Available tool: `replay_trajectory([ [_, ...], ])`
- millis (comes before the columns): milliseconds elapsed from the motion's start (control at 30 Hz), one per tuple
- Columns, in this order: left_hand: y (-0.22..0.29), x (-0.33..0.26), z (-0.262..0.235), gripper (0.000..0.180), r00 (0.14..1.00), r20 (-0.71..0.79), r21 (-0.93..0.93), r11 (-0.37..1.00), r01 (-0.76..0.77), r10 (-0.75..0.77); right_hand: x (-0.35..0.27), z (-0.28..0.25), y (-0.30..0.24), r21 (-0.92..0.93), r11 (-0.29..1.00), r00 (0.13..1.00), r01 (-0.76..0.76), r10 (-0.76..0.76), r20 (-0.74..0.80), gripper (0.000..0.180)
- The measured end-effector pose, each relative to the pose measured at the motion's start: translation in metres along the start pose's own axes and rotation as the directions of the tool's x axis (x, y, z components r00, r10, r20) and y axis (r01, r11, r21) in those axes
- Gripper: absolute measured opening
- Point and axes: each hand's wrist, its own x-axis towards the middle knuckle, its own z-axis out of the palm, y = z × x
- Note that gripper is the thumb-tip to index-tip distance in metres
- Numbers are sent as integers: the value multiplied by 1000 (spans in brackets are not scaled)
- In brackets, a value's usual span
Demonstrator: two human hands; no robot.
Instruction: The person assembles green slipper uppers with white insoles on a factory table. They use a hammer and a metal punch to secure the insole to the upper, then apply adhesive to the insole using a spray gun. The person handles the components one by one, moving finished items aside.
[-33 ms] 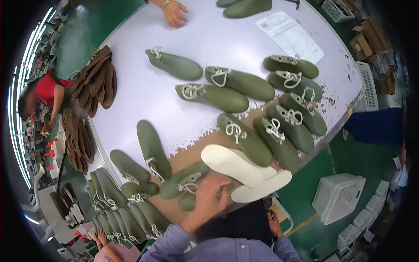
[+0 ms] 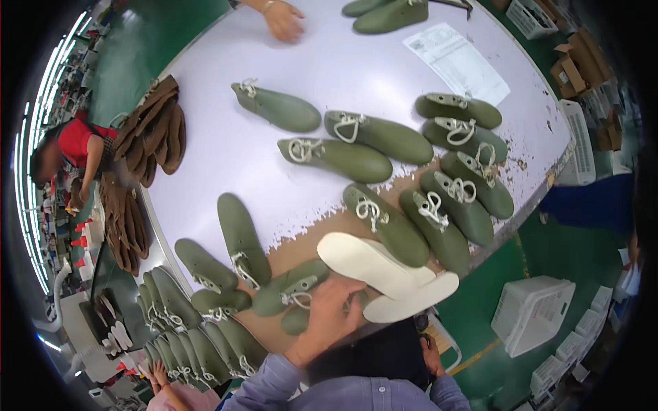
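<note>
My left hand [image 2: 332, 312] is at the near table edge, fingers curled round a green shoe last [image 2: 295, 320] that shows on both sides of it. Just right of that hand lie white insole-shaped pieces [image 2: 363, 259], partly overlapping, with another white sole piece [image 2: 411, 299] in front of them. Beyond the fingers rests a green last with a cord loop [image 2: 291, 286]. Low beside my body is my right hand [image 2: 432, 354], its fingers bent in; a small dark thing shows at them, too unclear to name.
Several corded green lasts [image 2: 387, 226] lie to the right and middle, and more stand in rows [image 2: 205, 342] at the near left. Brown shoe parts [image 2: 154, 130] sit at the left edge. Across the table is another person's hand [image 2: 282, 20]. A white crate [image 2: 531, 312] stands on the floor.
The whole view has shifted slightly, so the table and lasts sit a little lower. The other person's hand across the table has moved slightly right. My hands keep nearly the same pose.
</note>
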Motion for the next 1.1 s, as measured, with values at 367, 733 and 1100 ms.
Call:
replay_trajectory([
  [367, -4, 75, 1, 35, 996, -68, 73, 996, -53, 58, 14, -7, -8, -55, 999, 995, 4, 1, 98, 55],
  [733, -65, 171, -33, 77, 984, -179, 394, 915, 82, -11, 25, -9, -45, -147, 989, 989, 17, 6, 151, 53],
  [1100, -86, 192, -28, 83, 994, -107, 443, 894, 71, -26, 37, -1, -31, -133, 950, 954, 283, -265, 143, 48],
])
